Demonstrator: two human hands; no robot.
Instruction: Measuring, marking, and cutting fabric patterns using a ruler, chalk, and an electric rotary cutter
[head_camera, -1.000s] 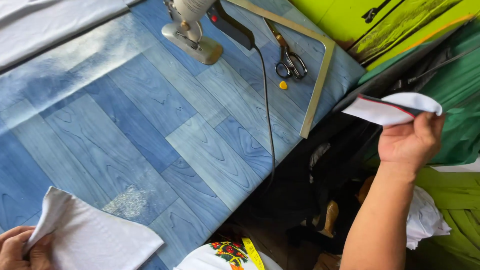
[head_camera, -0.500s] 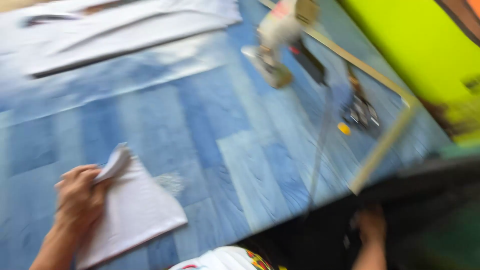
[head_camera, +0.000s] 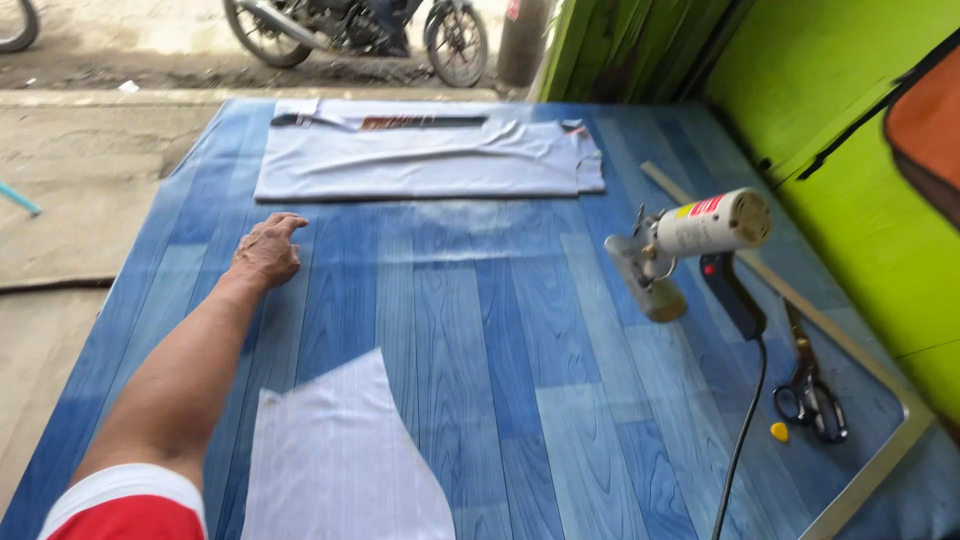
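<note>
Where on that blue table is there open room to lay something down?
The widest bare patch lies mid-table, between the long white cloth at the far end, the cut white piece near you, the left hand and the electric cutter. The right edge is crowded: cutter, cord, scissors, metal ruler.

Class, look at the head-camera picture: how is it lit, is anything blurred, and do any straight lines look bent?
Head view: soft, even daylight with no hard shadows; a pale sheen on the blue table below the long white cloth. The left hand, cutting machine and scissors are sharp. The metal ruler looks straight; no clear distortion.
</note>
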